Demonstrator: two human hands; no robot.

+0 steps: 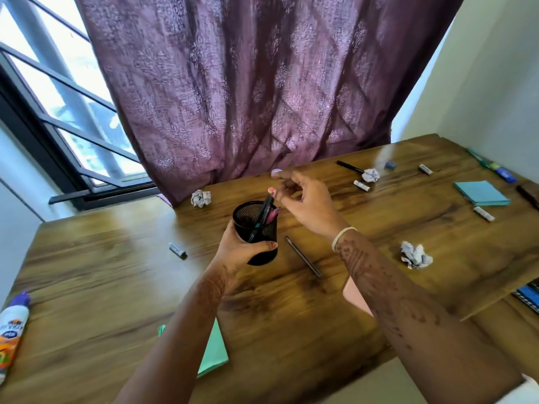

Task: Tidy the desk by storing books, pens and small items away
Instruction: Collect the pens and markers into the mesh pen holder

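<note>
My left hand (pixel 243 249) grips a black mesh pen cup (pixel 256 228) above the middle of the wooden desk (pixel 116 275). A dark pen (pixel 264 214) and a pink pen (pixel 272 214) stand in the cup. My right hand (pixel 303 199) hovers just right of the cup's rim, fingers loosely spread and blurred, holding nothing that I can see. A grey pencil (pixel 303 256) lies on the desk right of the cup. A black pen (pixel 350 167) lies farther back.
Crumpled paper balls (pixel 200 198) (pixel 371 174) (pixel 415 255) lie about. Small erasers (pixel 177 249) (pixel 361 185) (pixel 484 213) (pixel 425 169) are scattered. A teal sticky-note pad (pixel 481 193) sits right, green paper (pixel 214 354) near front, a spray bottle (pixel 11 330) at left. A purple curtain hangs behind.
</note>
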